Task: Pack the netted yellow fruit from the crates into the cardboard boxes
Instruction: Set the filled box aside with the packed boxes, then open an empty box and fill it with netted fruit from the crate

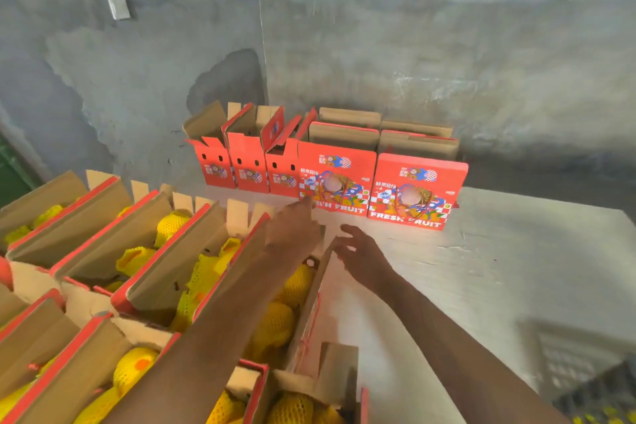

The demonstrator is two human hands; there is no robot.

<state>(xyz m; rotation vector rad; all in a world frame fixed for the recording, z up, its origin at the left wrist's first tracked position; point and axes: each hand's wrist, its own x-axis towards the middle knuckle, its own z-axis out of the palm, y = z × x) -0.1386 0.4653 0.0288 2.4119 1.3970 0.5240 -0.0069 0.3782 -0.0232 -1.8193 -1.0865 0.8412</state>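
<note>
several open cardboard boxes (144, 251) crowd the left side of the table (481, 268), each holding netted yellow fruit (292, 286). my left hand (296, 231) reaches forward over the nearest box, fingers straight, holding nothing. my right hand (361, 255) hovers just beside that box's upright flap (320, 286), fingers spread loosely, also holding nothing. against the grey wall (413, 62) stand three open red boxes (247, 162) and two red boxes printed "fresh fruit" (416, 193), the left fingertips near one of them.
</note>
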